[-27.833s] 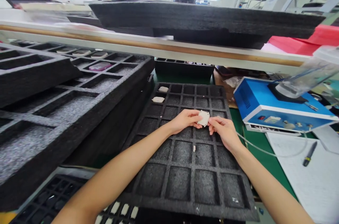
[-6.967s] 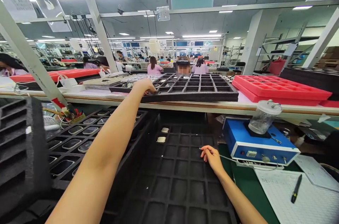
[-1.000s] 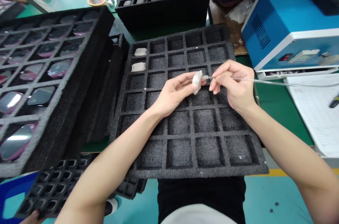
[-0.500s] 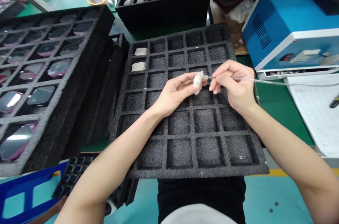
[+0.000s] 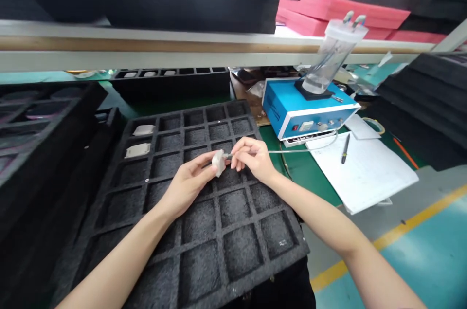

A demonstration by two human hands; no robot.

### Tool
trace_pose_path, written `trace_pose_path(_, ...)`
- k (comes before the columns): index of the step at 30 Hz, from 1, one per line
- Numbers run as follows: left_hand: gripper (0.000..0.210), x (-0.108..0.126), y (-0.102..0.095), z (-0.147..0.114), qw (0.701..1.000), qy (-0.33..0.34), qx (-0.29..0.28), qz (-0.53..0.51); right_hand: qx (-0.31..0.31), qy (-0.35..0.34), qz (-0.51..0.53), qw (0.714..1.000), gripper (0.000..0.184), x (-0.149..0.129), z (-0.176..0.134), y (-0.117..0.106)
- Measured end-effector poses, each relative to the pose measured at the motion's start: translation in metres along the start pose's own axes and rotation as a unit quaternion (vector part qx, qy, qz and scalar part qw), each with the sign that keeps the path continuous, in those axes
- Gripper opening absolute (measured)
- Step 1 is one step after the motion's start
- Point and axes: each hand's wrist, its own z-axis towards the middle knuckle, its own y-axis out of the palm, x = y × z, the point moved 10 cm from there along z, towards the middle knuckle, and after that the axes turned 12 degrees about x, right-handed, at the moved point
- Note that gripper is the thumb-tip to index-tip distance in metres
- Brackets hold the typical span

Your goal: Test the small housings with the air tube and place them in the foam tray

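Observation:
My left hand (image 5: pixel 195 178) pinches a small white plastic housing (image 5: pixel 219 162) on edge above the foam tray (image 5: pixel 222 236). Close on its right, my right hand (image 5: pixel 252 157) grips the end of a thin clear tube (image 5: pixel 292 151), whose narrow tip meets or nearly meets the housing's side; whether it touches I cannot tell. The tube runs right to a blue dispenser box (image 5: pixel 310 112). Two similar white housings, an upper one (image 5: pixel 143 130) and a lower one (image 5: pixel 137 150), lie in pockets in the tray's far left column.
A clear cylinder (image 5: pixel 324 61) stands on the blue box. Paper sheets (image 5: pixel 365 175) with a pen (image 5: pixel 345 148) lie to the right. Dark foam trays flank me at left (image 5: pixel 44 143) and right (image 5: pixel 419 99). A shelf edge (image 5: pixel 164 58) crosses above the bench.
The head view has tilted up and swung right, bringing the shelf and the cylinder into sight. Both hands keep the same hold on the white housing and the tube.

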Motion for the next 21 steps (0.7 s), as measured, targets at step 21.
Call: trace_pose_path(21, 0.044, 0.0003, -0.0090, 0.0010, 0.998, 0.017, 0.018, 0.055, -0.015, 0.015, 0.002, 1.000, 0.001, 0.0023, -0.0018, 0.0027)
